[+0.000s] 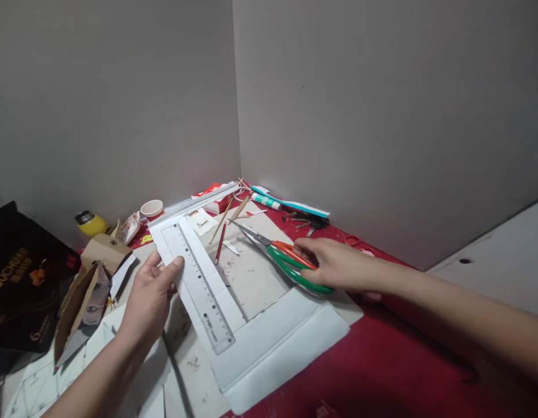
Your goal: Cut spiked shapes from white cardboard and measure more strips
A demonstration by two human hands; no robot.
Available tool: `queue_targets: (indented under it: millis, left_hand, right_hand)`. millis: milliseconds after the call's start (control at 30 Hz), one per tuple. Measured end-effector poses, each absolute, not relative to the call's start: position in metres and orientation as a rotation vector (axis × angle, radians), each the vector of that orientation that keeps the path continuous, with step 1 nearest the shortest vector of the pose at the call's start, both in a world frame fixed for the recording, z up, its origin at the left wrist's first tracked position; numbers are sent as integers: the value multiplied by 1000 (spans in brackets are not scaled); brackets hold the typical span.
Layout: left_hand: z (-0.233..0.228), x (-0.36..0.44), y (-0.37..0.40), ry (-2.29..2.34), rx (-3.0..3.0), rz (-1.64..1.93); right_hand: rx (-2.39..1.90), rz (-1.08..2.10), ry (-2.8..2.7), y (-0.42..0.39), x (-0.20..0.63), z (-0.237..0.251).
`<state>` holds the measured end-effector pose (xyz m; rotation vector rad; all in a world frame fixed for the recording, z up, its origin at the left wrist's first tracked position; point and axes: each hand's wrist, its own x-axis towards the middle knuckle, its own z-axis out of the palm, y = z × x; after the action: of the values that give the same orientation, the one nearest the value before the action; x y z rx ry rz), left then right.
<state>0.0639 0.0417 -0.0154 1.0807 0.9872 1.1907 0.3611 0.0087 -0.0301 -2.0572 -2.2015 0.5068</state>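
The right hand grips one pair of scissors on the right, long axis running near right to far left, blades pointing far left. The left hand pinches one white card; one ruler lies on it, slanting far left to near right.

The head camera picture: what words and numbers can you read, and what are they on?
"SUCHUAN": on the black package.
"6": low on that package.
Too blurred: the characters below "SUCHUAN" and the package's red marks.
Too small: the print on the clear ruler.
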Motion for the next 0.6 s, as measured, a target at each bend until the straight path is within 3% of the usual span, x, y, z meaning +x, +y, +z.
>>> queue_targets:
  millis: [233,433,600]
  left_hand:
    - [38,55,51,972,1242,1130]
    - [85,47,59,1024,1419,906]
    - [87,45,57,1118,1525,814]
  right_hand:
    - [-1409,750,-1737,-16,362,-45]
    - [-1321,701,-1795,-36,358,-22]
    - [-1373,894,-2061,-57,353,-9]
